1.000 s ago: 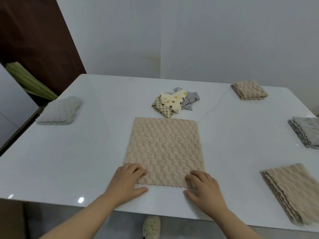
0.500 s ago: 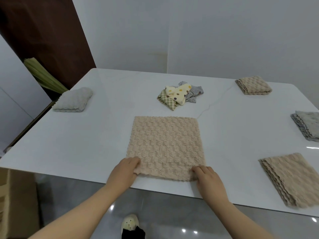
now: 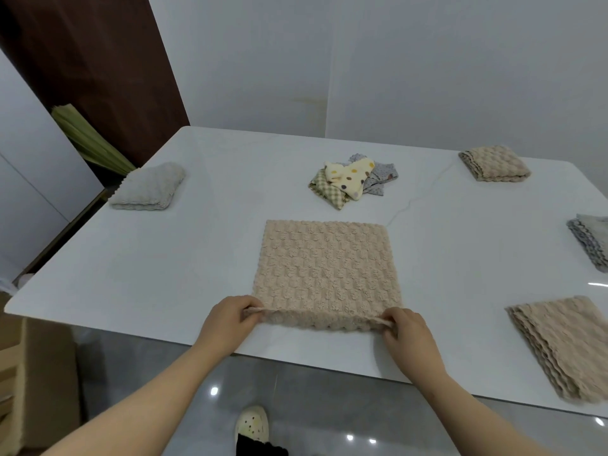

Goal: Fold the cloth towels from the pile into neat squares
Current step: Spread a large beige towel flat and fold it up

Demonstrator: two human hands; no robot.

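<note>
Beige towel [image 3: 327,271]: lay flat in one layer near the front edge of the table [image 3: 164,274], with its near hem lifted.
Left hand [image 3: 230,319]: finger and thumb pinched the near-left corner.
Right hand [image 3: 406,330]: pinched the near-right corner likewise.
Done: pale folded towel [image 3: 148,187] at far left, folded beige square [image 3: 493,163] at far right.
Remaining: this towel showed no fold yet; the beige stack [image 3: 566,343] and grey stack [image 3: 592,238] looked unfolded (judged from their layered edges); the status of the patterned cloths [image 3: 352,179] was unclear.
Progress: judged early.

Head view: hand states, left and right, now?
Left hand: closed, pinching the beige towel at its near-left corner.
Right hand: closed, pinching its near-right corner.
</note>
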